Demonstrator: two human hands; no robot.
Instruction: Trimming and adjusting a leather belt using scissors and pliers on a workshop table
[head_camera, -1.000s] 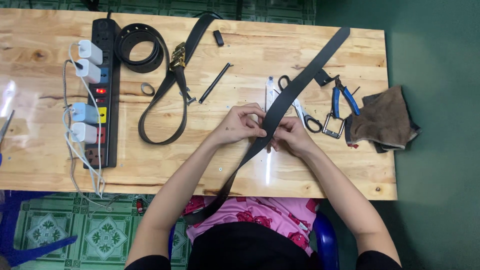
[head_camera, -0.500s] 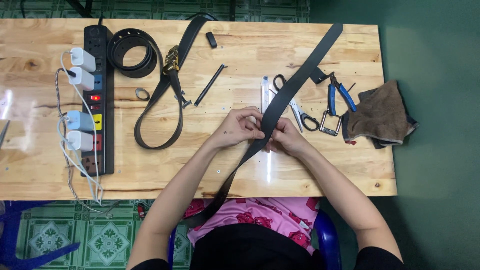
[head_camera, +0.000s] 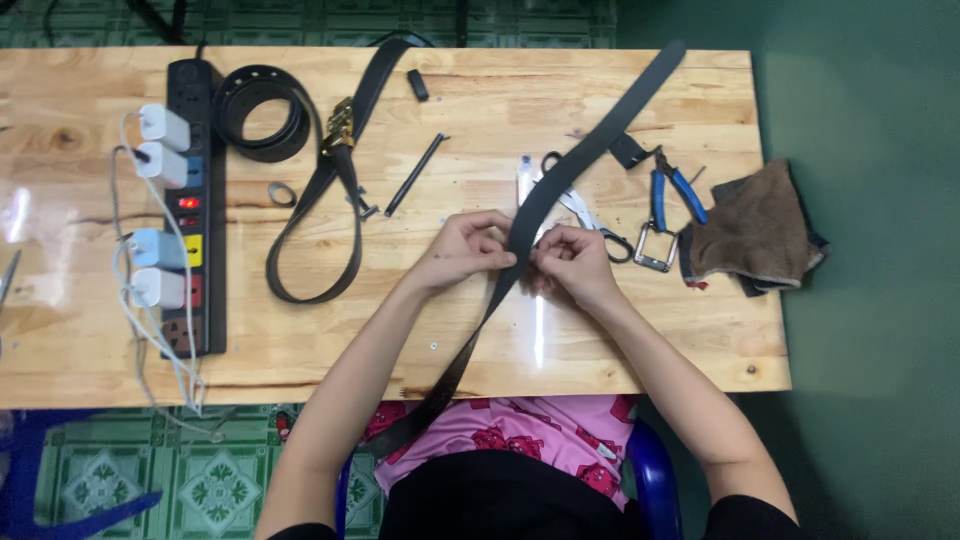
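My left hand (head_camera: 462, 250) and right hand (head_camera: 570, 262) pinching the long black belt strap (head_camera: 590, 150), scissors (head_camera: 585, 210) just beyond, wooden table (head_camera: 480, 330) beneath

I read the long black strap (head_camera: 560, 185) pinched between my left hand (head_camera: 462, 250) and right hand (head_camera: 570, 262) as smooth matt leather, same as the coiled black belt (head_camera: 262, 112). The pale wooden tabletop (head_camera: 500, 90) looks varnished, grain and knots visible, with glossy glare streaks. The square buckle (head_camera: 654, 247) is shiny metal, the blue-handled pliers (head_camera: 672, 188) have plastic-looking grips, the brown rag (head_camera: 755, 230) is soft napped cloth, and the black power strip (head_camera: 198, 200) is matt plastic.
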